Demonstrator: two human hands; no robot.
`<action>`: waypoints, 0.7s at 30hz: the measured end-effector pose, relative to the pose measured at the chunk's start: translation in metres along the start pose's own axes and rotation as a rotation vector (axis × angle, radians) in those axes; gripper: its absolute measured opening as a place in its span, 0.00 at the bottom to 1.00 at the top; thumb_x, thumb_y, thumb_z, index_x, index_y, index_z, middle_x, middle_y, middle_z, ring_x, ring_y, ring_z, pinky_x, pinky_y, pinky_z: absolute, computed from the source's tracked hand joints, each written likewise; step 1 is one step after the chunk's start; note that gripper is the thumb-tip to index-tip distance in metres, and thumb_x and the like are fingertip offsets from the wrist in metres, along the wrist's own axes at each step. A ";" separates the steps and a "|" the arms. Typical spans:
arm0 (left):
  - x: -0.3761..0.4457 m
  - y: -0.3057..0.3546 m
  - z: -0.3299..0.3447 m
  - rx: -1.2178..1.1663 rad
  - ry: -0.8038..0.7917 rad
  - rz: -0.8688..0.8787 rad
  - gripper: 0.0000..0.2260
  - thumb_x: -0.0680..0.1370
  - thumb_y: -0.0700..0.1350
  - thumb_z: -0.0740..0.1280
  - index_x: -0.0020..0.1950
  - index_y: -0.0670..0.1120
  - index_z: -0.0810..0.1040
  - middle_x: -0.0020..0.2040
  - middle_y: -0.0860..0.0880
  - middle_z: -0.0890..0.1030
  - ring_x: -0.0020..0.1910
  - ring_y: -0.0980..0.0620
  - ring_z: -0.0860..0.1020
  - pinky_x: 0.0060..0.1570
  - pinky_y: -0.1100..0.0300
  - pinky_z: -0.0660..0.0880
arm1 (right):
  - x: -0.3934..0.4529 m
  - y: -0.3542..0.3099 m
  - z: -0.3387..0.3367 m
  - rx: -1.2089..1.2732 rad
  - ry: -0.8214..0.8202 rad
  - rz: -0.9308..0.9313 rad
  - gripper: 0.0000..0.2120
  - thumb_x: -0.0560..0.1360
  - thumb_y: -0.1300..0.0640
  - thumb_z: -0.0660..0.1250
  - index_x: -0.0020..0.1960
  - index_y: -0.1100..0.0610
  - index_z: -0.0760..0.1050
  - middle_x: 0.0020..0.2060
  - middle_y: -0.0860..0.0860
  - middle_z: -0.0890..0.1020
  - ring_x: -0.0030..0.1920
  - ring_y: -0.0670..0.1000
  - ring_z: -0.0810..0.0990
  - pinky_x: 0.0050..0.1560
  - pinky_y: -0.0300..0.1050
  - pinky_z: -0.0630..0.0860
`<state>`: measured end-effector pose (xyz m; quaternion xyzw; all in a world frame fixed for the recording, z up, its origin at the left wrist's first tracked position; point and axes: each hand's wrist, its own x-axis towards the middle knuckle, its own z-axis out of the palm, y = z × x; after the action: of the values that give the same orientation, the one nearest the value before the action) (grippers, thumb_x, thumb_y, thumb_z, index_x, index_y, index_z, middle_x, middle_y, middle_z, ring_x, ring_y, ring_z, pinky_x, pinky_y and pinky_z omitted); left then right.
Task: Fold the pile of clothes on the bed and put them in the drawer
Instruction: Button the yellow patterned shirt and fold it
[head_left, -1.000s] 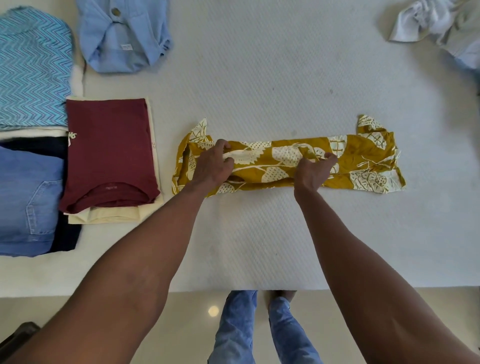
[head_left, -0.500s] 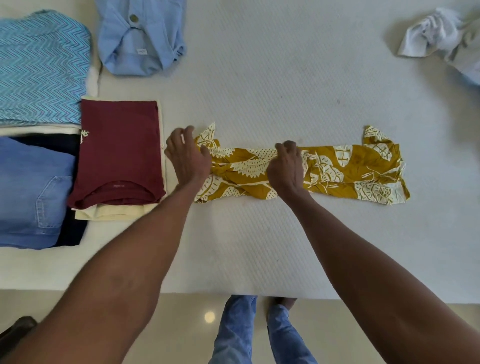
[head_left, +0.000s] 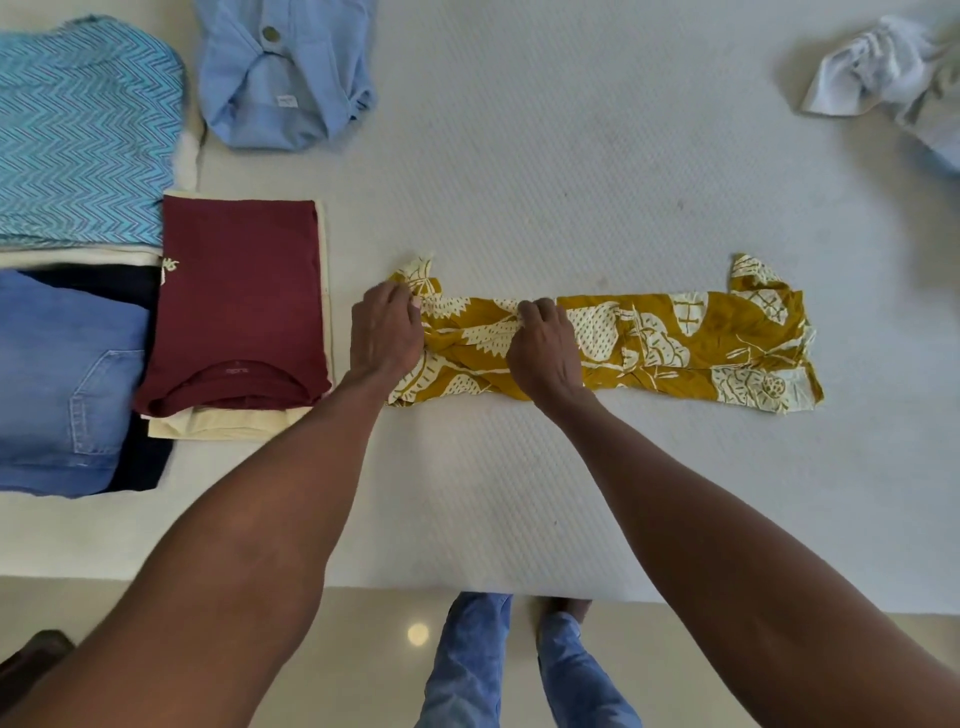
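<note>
Both grips pinch mustard garment | maroon shirt beside left hand

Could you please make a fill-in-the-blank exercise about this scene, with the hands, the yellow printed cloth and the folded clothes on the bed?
1. Both hands grip the long ____ garment with the white leaf print.
2. The left hand holds the garment's ____ end; the right hand is near its middle.
3. The folded maroon shirt lies on a ____ folded piece.
4. The unfolded white clothes lie at the far ____ corner.

Missing words: yellow; left; cream; right
</note>
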<state>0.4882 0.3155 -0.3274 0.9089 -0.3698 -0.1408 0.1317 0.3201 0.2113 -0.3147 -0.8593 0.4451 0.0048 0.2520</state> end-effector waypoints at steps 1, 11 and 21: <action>-0.003 0.006 0.002 0.048 0.068 0.001 0.15 0.82 0.45 0.58 0.67 0.41 0.73 0.66 0.43 0.74 0.66 0.43 0.70 0.64 0.48 0.66 | -0.003 0.003 0.001 -0.007 0.008 -0.011 0.17 0.76 0.66 0.58 0.64 0.65 0.73 0.57 0.60 0.77 0.56 0.61 0.73 0.56 0.52 0.69; -0.076 0.146 0.064 0.049 -0.033 0.326 0.15 0.79 0.47 0.60 0.63 0.43 0.75 0.61 0.42 0.76 0.59 0.41 0.73 0.58 0.47 0.71 | -0.042 0.124 -0.032 -0.165 0.045 0.194 0.21 0.82 0.50 0.58 0.72 0.56 0.69 0.71 0.60 0.68 0.69 0.63 0.66 0.67 0.57 0.60; -0.098 0.312 0.136 -0.058 -0.376 0.312 0.35 0.82 0.60 0.56 0.81 0.44 0.48 0.81 0.42 0.49 0.80 0.44 0.46 0.78 0.49 0.43 | -0.003 0.300 -0.162 -0.391 0.078 0.216 0.15 0.76 0.59 0.60 0.57 0.58 0.81 0.56 0.59 0.78 0.58 0.62 0.72 0.59 0.53 0.65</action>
<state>0.1748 0.1503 -0.3310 0.7945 -0.5195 -0.2960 0.1065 0.0527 -0.0002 -0.3015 -0.8388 0.5343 0.0846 0.0614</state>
